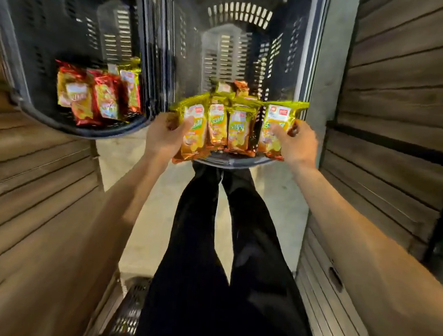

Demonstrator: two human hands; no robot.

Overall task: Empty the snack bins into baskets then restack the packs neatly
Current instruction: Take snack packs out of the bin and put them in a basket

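A slatted wooden left panel (28, 179) fills the left edge. Beside it sits the left basket (19, 99), dark and slotted. It holds red packs (88, 99), with one yellow-topped pack among them, bunched upright against its near right wall.

The left hand (162, 136) grips the leftmost of four yellow packs (227, 127), thumb on the face, fingers behind. The four stand side by side in a row, faces toward the camera, at the near rim of the right basket (290, 54); the outer two are held and the middle two are pressed between them. Whether the row rests on the rim or is carried clear of it cannot be told. More packs (232, 87) lie behind the row, deeper in this basket.

Below, legs (209, 246) in black trousers stand on a pale floor (144, 228).

The right hand (296, 144) grips the rightmost yellow pack, thumb on the face. A slatted right panel (407, 76) closes the right edge.
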